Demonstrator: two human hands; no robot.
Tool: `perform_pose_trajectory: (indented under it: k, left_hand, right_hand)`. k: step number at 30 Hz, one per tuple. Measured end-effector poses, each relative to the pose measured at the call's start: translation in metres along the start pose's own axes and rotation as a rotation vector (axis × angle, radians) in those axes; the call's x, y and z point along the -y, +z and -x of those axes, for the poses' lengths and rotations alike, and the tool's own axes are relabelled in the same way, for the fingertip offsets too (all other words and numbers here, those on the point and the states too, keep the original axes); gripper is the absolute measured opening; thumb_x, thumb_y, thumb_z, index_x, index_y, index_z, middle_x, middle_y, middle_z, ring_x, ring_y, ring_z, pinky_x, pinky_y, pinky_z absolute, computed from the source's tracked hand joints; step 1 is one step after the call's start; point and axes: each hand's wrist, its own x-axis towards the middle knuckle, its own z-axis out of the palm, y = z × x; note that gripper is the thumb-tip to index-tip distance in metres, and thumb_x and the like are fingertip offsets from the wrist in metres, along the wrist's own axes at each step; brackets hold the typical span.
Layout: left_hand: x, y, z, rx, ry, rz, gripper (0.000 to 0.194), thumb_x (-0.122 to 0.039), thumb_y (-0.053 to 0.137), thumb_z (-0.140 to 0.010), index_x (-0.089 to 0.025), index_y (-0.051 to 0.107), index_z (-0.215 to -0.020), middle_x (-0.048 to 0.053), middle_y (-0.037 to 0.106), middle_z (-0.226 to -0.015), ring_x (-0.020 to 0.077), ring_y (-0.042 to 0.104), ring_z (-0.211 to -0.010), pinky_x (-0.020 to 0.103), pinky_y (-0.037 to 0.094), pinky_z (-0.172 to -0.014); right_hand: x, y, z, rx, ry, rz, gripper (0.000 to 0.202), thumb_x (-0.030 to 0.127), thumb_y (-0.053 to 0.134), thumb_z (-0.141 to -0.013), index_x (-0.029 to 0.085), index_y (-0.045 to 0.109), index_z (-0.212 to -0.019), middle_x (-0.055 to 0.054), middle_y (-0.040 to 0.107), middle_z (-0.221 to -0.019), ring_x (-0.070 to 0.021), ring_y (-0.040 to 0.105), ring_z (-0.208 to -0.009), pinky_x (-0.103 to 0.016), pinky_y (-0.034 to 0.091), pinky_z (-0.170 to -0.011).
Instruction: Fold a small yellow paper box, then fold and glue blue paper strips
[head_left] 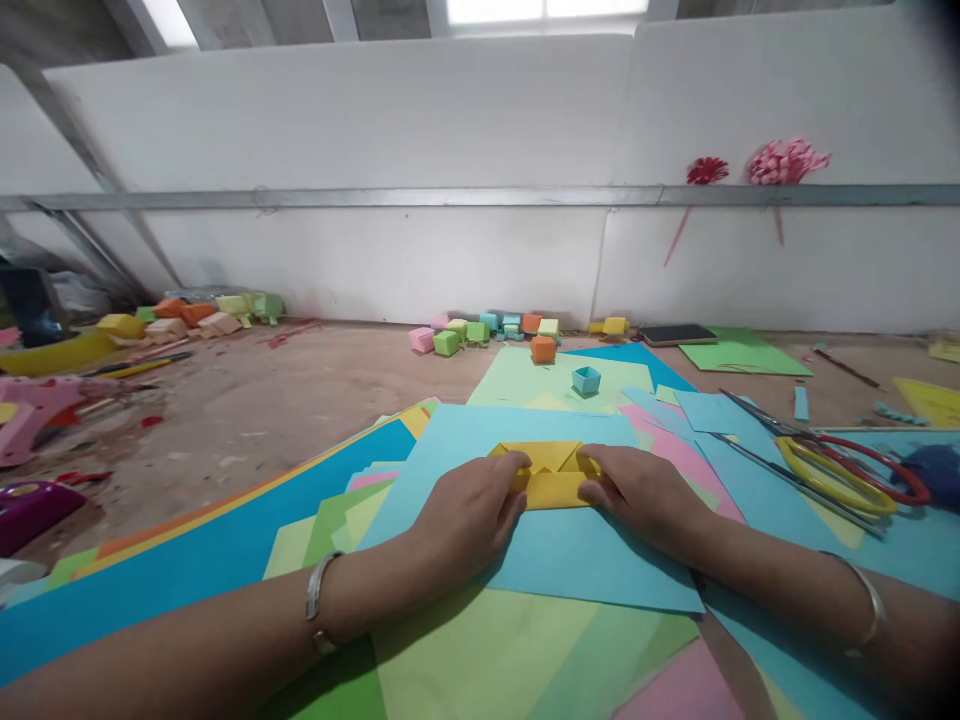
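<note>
A small folded yellow paper [553,480] lies over a light blue sheet, its upper edge showing triangular folds. My left hand [474,510] pinches its left end between thumb and fingers. At the right end, my right hand [646,492] grips it the same way. The light blue sheet [585,565] rests on a pile of green, yellow and pink paper. Just beyond the hands stands a small open blue paper box [586,380].
Scissors [832,475] with red and yellow handles lie at right. Several small coloured paper boxes [476,333] line the wall. A pink glue gun [34,415] and a purple object [34,512] sit at left. A dark flat object [679,335] lies behind.
</note>
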Motion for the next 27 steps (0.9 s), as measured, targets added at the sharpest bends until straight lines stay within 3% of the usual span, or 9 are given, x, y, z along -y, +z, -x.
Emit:
perform_pose_trajectory:
  k: [4, 8, 13, 19, 22, 27]
  left_hand:
    - [-0.004, -0.002, 0.000, 0.010, 0.004, -0.039, 0.025, -0.018, 0.044, -0.092, -0.019, 0.056, -0.115, 0.008, 0.062, -0.098, 0.0222, 0.058, -0.081, 0.035, 0.048, -0.068]
    - [-0.003, 0.000, -0.001, -0.081, 0.182, -0.142, 0.028, -0.017, 0.048, -0.094, -0.032, 0.066, -0.110, 0.009, 0.053, -0.114, 0.0260, 0.052, -0.100, 0.039, 0.046, -0.079]
    - [0.001, 0.002, -0.002, -0.036, 0.332, -0.212, 0.026, -0.026, 0.051, -0.095, -0.037, 0.064, -0.115, 0.006, 0.056, -0.098, 0.0249, 0.050, -0.092, 0.040, 0.043, -0.076]
    - [0.003, 0.002, -0.003, 0.037, 0.380, -0.226, 0.028, -0.027, 0.047, -0.097, -0.032, 0.058, -0.123, 0.005, 0.055, -0.092, 0.0217, 0.049, -0.081, 0.038, 0.040, -0.070]
    - [0.004, 0.001, -0.003, 0.039, 0.418, -0.241, 0.028, -0.026, 0.047, -0.097, -0.029, 0.057, -0.123, 0.006, 0.056, -0.092, 0.0216, 0.049, -0.079, 0.036, 0.038, -0.068]
    - [0.005, 0.000, -0.004, 0.047, 0.418, -0.229, 0.027, -0.025, 0.047, -0.097, -0.030, 0.057, -0.121, 0.005, 0.056, -0.094, 0.0213, 0.050, -0.080, 0.035, 0.038, -0.067]
  right_hand:
    - [0.001, -0.001, -0.002, 0.024, -0.014, 0.078, 0.019, 0.028, 0.065, -0.087, 0.013, 0.063, -0.099, -0.008, 0.071, -0.080, -0.0220, 0.063, -0.069, -0.027, 0.035, -0.054]
    - [-0.002, 0.000, -0.003, 0.023, -0.060, 0.114, 0.014, 0.029, 0.062, -0.089, 0.015, 0.064, -0.089, -0.004, 0.067, -0.073, -0.0186, 0.056, -0.065, -0.027, 0.025, -0.053]
    - [0.001, -0.003, 0.003, -0.062, -0.092, 0.169, 0.013, 0.022, 0.057, -0.092, 0.015, 0.065, -0.085, -0.006, 0.061, -0.073, -0.0181, 0.046, -0.064, -0.030, 0.019, -0.055]
    - [0.028, -0.002, 0.023, -0.256, -0.426, 0.258, 0.022, 0.007, 0.045, -0.091, 0.013, 0.066, -0.091, -0.006, 0.057, -0.070, -0.0192, 0.041, -0.064, -0.034, 0.022, -0.060]
    - [0.036, 0.001, 0.031, -0.221, -0.432, 0.326, 0.019, 0.003, 0.050, -0.081, 0.012, 0.066, -0.082, -0.007, 0.058, -0.064, -0.0184, 0.041, -0.058, -0.035, 0.020, -0.057]
    - [0.027, -0.002, 0.040, -0.038, -0.273, 0.485, 0.021, 0.000, 0.059, -0.061, 0.017, 0.056, -0.050, -0.006, 0.052, -0.049, -0.0155, 0.038, -0.046, -0.033, 0.009, -0.052]
